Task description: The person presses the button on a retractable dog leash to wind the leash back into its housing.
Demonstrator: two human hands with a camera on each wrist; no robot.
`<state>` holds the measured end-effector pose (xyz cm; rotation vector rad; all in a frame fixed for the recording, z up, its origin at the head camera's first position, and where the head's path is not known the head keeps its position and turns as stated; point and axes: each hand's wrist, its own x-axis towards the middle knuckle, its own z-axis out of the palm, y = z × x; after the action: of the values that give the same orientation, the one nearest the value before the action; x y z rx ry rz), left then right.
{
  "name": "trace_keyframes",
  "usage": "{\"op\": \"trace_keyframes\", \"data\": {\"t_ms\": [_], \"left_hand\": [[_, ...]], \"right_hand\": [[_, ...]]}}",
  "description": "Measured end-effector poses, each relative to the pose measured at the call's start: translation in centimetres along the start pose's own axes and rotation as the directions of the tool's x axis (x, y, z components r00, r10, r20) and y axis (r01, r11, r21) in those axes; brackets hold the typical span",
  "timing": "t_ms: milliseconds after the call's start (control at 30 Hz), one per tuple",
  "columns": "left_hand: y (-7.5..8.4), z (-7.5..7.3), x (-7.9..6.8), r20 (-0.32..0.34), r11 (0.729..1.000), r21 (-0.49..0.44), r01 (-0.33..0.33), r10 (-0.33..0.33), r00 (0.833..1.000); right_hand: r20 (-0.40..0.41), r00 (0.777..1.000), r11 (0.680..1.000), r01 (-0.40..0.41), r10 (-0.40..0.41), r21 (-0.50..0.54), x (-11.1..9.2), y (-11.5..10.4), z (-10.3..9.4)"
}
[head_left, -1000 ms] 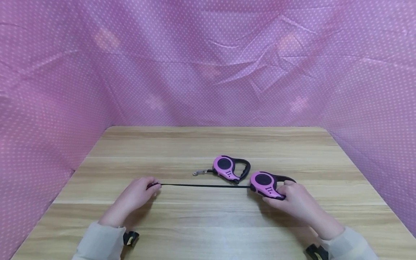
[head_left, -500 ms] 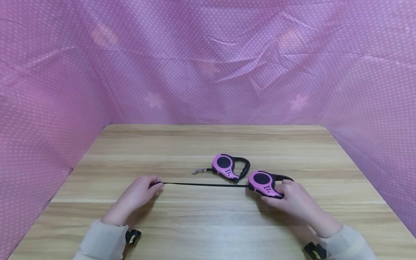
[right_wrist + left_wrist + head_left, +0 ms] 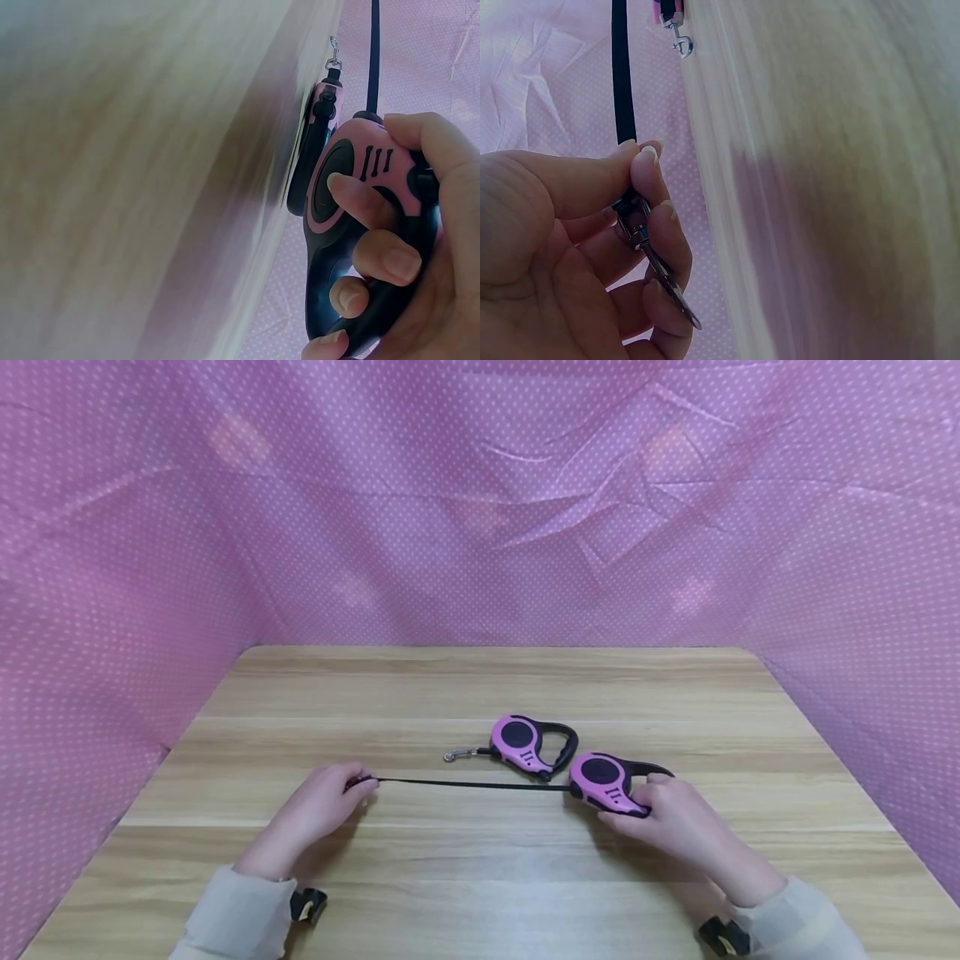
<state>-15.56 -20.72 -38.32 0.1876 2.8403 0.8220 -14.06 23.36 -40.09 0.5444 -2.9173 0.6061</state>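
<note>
My right hand grips the black handle of a pink and black retractable dog leash, its fingers through the loop in the right wrist view. A black strap runs out of that leash to the left, stretched nearly straight above the table. My left hand pinches the strap's far end between thumb and index finger. Below the pinch, a metal clip hangs against the curled fingers in the left wrist view. A second, matching leash lies on the table just behind the held one, its strap drawn in.
The second leash's silver clip points left on the wood-grain table. Pink dotted cloth hangs behind the table and along both sides. Black wrist camera mounts sit at the sleeves.
The right hand has shifted slightly left with the leash, and the stretch of strap between the hands looks a little shorter. The second leash stays where it lay.
</note>
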Motion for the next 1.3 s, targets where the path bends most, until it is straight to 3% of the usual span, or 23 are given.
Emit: {"op": "trace_keyframes", "data": {"t_ms": [267,700,1300], "left_hand": [[0.01,0.30,0.10,-0.008,1.000,-0.004,-0.020,0.020,1.000],[0.31,0.44,0.03,0.003,1.000,-0.013,0.015,-0.015,1.000],[0.57,0.78,0.18,-0.018,0.999,0.003,-0.032,0.032,0.999]], "right_hand": [[0.010,1.000,1.000,0.014,-0.014,-0.005,0.08,-0.20,0.10],[0.029,1.000,1.000,-0.002,0.002,0.000,0.20,-0.38,0.13],[0.012,1.000,1.000,0.017,-0.017,0.009,0.34,-0.50,0.40]]}}
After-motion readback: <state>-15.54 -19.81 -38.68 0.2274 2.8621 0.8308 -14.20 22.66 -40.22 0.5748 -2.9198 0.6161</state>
